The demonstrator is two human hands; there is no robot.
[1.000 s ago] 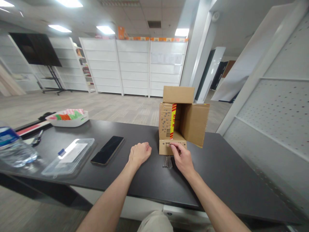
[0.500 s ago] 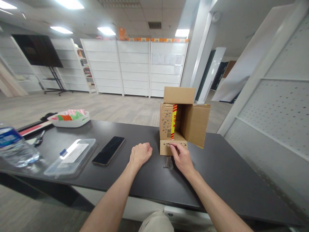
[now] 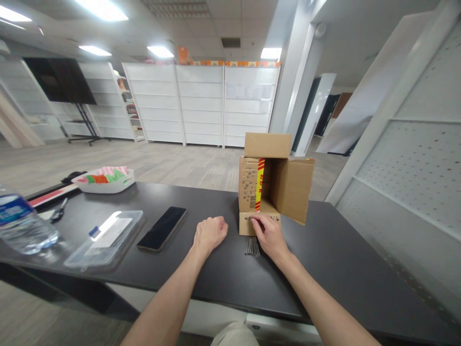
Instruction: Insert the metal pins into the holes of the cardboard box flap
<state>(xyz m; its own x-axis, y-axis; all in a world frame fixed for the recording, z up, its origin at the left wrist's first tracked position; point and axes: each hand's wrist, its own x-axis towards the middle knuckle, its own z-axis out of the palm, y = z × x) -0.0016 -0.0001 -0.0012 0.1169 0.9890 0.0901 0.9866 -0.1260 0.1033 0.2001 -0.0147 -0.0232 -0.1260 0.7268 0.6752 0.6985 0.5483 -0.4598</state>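
A cardboard box (image 3: 290, 185) lies on its side on the black table (image 3: 342, 262), its flaps open toward me. Its lower flap (image 3: 245, 227) carries a row of small dark dots. My right hand (image 3: 271, 236) rests against that flap, fingertips pinched on what looks like a thin nail at the dotted row. A small bundle of metal nails (image 3: 252, 246) lies on the table just below the flap, by my right thumb. My left hand (image 3: 210, 232) is a loose fist resting on the table left of the box, holding nothing.
A black phone (image 3: 162, 228) lies left of my left hand. Further left are a clear plastic container (image 3: 108, 235) and a water bottle (image 3: 21, 226). A white tray (image 3: 104, 181) with coloured items sits at the far left edge. White shelving stands at the right.
Both hands stay where they were, the right one still pinched at the box's lower flap. Only the view has shifted slightly.
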